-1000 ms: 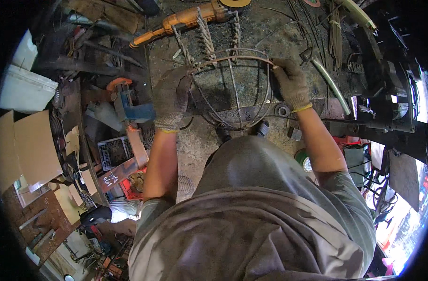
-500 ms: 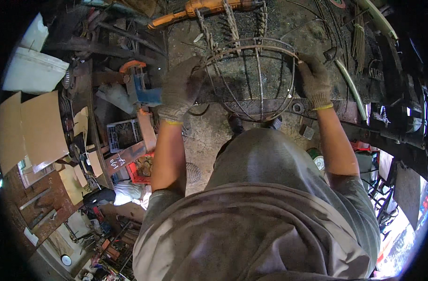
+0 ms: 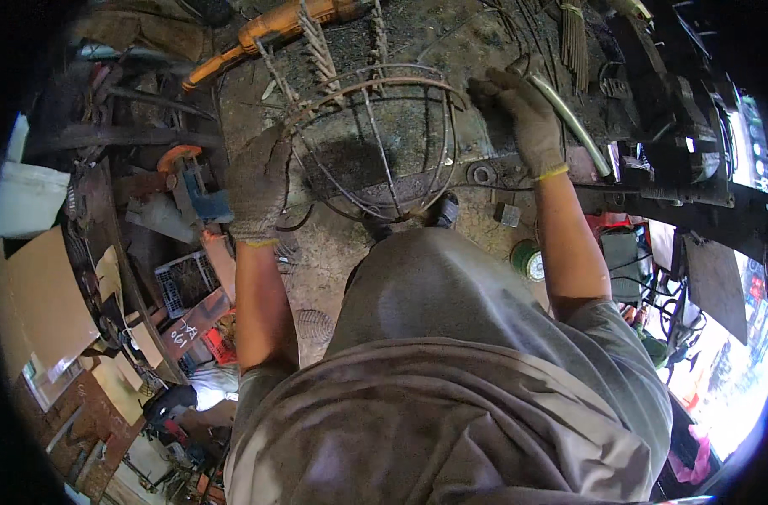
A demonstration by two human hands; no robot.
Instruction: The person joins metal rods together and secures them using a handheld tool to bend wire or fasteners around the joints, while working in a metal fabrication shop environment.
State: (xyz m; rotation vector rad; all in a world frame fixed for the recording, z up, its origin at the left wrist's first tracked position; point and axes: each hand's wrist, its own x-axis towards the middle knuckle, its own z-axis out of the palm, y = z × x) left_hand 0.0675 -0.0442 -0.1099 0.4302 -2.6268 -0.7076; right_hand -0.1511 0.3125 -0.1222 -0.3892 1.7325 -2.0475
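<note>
A round frame of bent metal rods (image 3: pixel 370 139), shaped like an open basket, stands at the edge of the dark workbench (image 3: pixel 342 160). My left hand (image 3: pixel 258 185), in a grey-brown knitted glove with a yellow cuff edge, is closed on the left end of its rim; the fingertips are partly hidden. On the other side my right hand (image 3: pixel 527 122), gloved alike, is apart from the frame, its fingers stretched out and holding nothing. Right beside it lies a hammer (image 3: pixel 569 122) with a pale, curved-looking handle. Lengths of twisted rod (image 3: pixel 317 50) reach back behind the frame.
An orange power tool (image 3: pixel 275 29) lies at the back. A bundle of thin rods (image 3: pixel 574 46) is at the back right. A metal ring (image 3: pixel 481 174) sits near the bench edge. To the left are a blue clamp-like tool (image 3: pixel 203 198), a grey crate (image 3: pixel 186 282) and cardboard (image 3: pixel 43 295).
My right hand has let go of the rim and moved off toward the hammer. The left hand stays at the frame. The whole view has shifted, so the bench things appear farther left.
</note>
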